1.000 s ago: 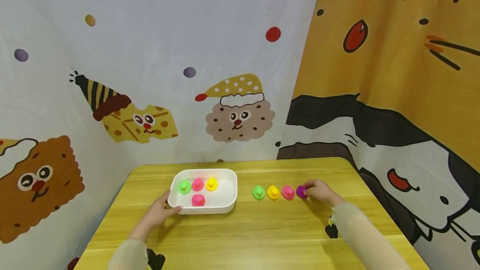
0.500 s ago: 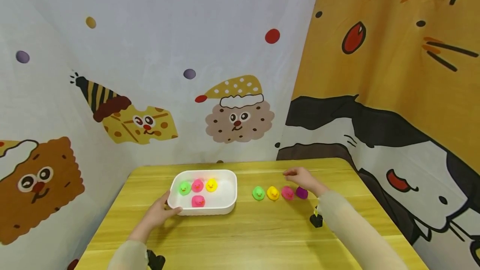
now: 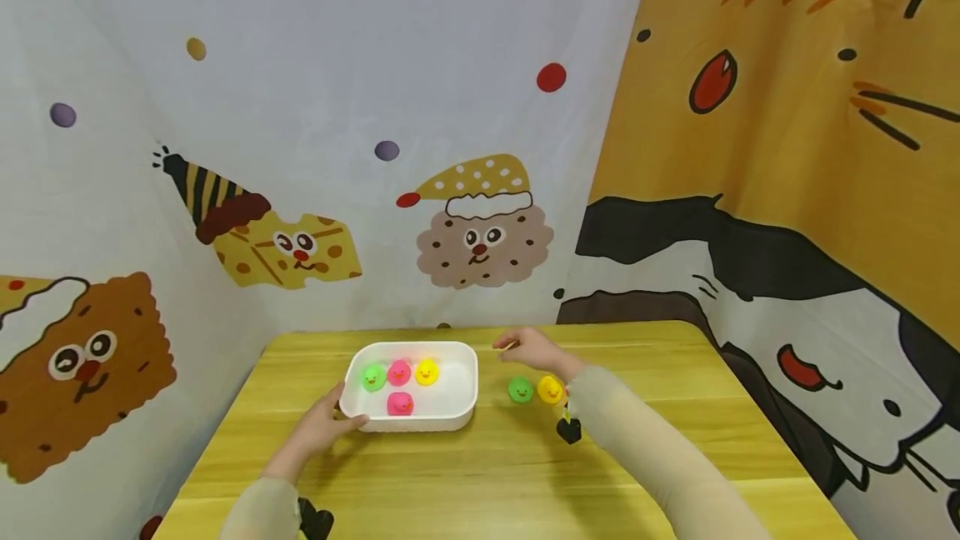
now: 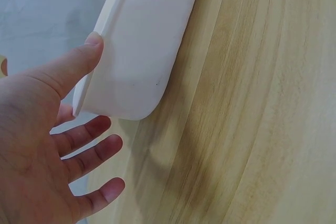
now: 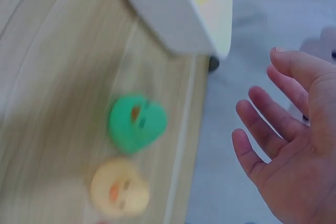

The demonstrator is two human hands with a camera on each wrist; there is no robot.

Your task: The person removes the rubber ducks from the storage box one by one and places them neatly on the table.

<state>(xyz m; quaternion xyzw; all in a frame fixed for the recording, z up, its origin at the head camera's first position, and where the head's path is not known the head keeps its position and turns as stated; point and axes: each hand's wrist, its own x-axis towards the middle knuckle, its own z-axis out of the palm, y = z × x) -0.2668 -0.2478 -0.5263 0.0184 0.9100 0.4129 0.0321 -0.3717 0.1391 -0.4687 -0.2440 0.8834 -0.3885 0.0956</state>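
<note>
Backdrop: printed cloth backdrop (image 3: 450,148) with cartoon biscuits in hats and coloured dots; orange, black and white cartoon panel on the right. No readable writing or brand anywhere.
Table: light wooden table (image 3: 487,482), grain running lengthwise.
Tub: white rounded-rectangle plastic tub (image 3: 459,407) on the table's left half; inside it a green, a pink and a yellow toy duck in a row, one more pink duck in front of them.
Left hand: left hand (image 3: 322,427) open, fingers straight and spread; thumb tip rests on the tub's near-left corner wall (image 4: 142,51), the other fingers lie alongside, clear of it. Holds nothing.
Right hand: right hand (image 3: 534,350) in the air above the table, between the tub's right end and the loose ducks; fingers apart and relaxed (image 5: 294,145), palm empty, touching nothing.
Loose ducks: small green rubber duck (image 3: 521,390) and small yellow rubber duck (image 3: 550,390) side by side on the table, right of the tub, just beside the right hand; both blurred in the right wrist view (image 5: 137,121).
Blocking: right forearm sleeve (image 3: 645,457) covers the table beyond the yellow duck.
Small item: small black object (image 3: 568,430) under the right wrist, unclear what.
</note>
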